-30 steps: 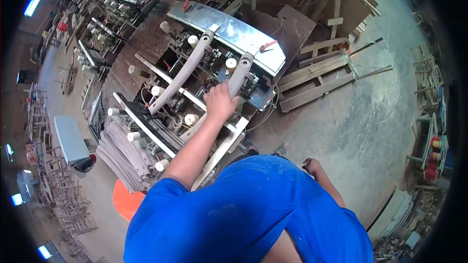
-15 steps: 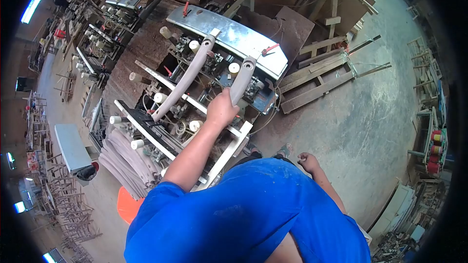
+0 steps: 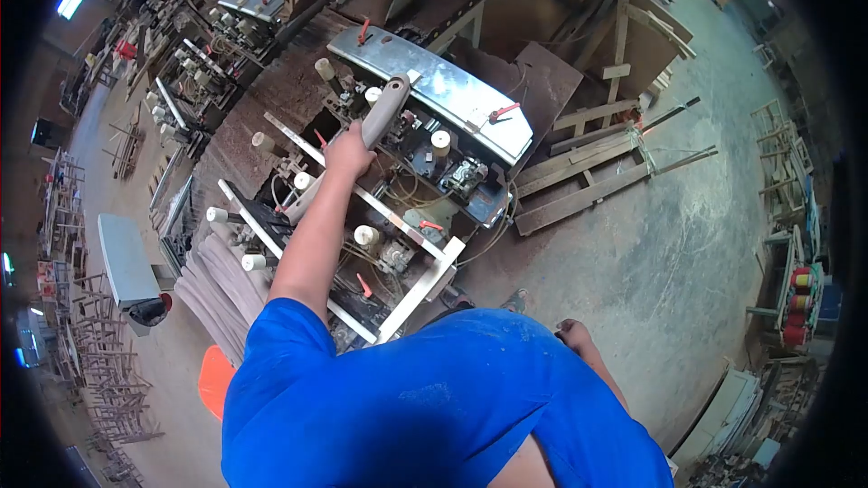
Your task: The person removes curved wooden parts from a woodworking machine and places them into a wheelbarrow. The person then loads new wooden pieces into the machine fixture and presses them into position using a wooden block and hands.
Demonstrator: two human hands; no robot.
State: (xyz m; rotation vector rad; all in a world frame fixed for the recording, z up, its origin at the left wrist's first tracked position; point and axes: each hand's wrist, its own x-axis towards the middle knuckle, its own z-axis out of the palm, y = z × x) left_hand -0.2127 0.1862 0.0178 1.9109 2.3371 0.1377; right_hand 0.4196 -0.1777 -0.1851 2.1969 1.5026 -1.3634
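My left hand point(image 3: 349, 154) is wrapped round a pale, curved wooden piece point(image 3: 387, 107), which lies across the machine. Its far end shows a round hole, and my hand and forearm hide much of its middle. White cylindrical knobs point(image 3: 440, 141) and metal fittings surround it, with a pale crossbar point(image 3: 393, 217) running beneath my wrist. My right hand point(image 3: 573, 334) hangs low beside my body, away from the machine. Its fingers are curled, and nothing shows in them.
A shiny metal cover point(image 3: 434, 81) with red levers spans the machine's far side. Similar curved wooden pieces point(image 3: 217, 285) are stacked at its near left, above an orange object point(image 3: 215, 380). Wooden frames point(image 3: 588, 172) lie on the floor to the right.
My left hand has moved left from one curved wooden piece to the other. The first piece is gone from its place on the machine's right side. My right hand still hangs low.
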